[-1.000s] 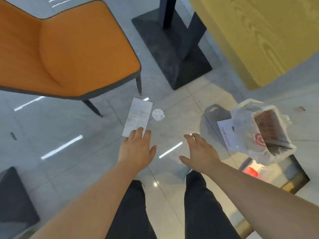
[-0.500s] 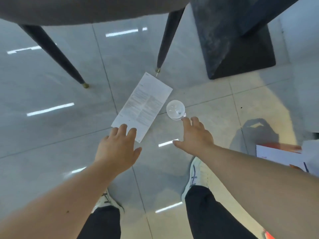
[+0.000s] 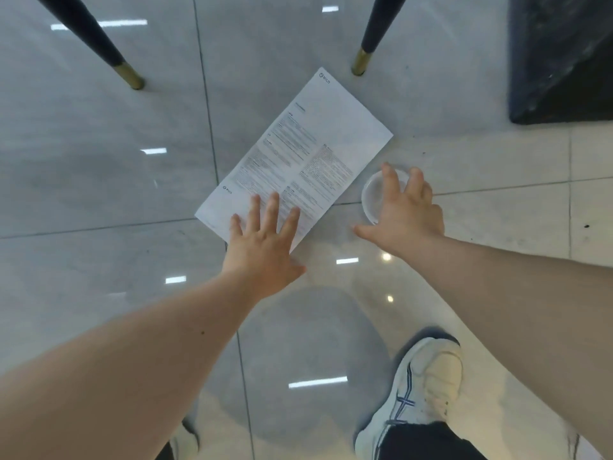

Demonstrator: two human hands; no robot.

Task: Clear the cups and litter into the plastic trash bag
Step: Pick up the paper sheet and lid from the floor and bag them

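Observation:
A white printed paper sheet [image 3: 298,151] lies flat on the grey tiled floor. My left hand [image 3: 262,237] rests with spread fingers on its near corner. To the right of the sheet lies a clear round plastic cup lid [image 3: 373,197]. My right hand [image 3: 404,210] is over the lid with fingers apart, their tips past its far rim; the hand covers the lid's right half. Neither hand has closed on anything. The plastic trash bag is out of view.
Two dark chair legs with gold tips [image 3: 131,74] [image 3: 361,63] stand just beyond the paper. A black table base [image 3: 560,61] fills the top right. My white shoe [image 3: 421,390] stands at the bottom right on the glossy floor.
The view has dropped closer to the floor. My left hand slid forward onto the paper's corner. My right hand moved forward over the clear lid.

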